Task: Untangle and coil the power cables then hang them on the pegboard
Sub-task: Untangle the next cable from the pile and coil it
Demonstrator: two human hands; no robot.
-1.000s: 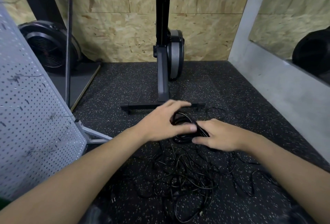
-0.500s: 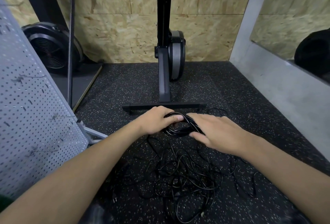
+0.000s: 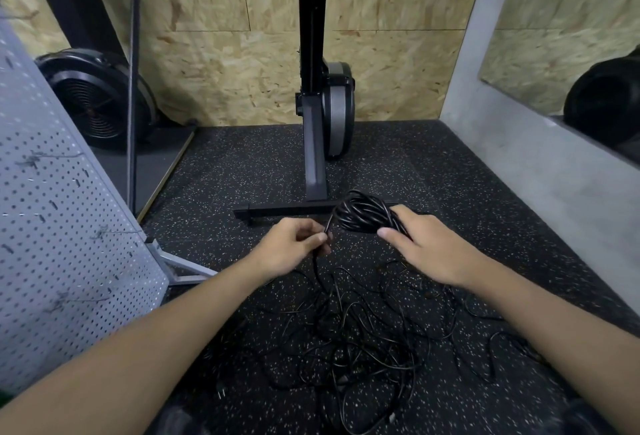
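Head view: tangled black power cables (image 3: 363,341) on speckled rubber floor (image 3: 433,164).
Right hand (image 3: 426,247): grips coiled black cable bundle (image 3: 360,214).
Left hand (image 3: 292,247): pinches its trailing strand (image 3: 316,263).

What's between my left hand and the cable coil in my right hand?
In the head view, one black cable strand runs from the left hand to the coil.

Ahead of me: chipboard wall (image 3: 214,63) behind a black upright machine (image 3: 313,143); speckled black rubber floor (image 3: 415,171); grey concrete wall (image 3: 519,171) at my right; black fan wheel (image 3: 93,102) far left.
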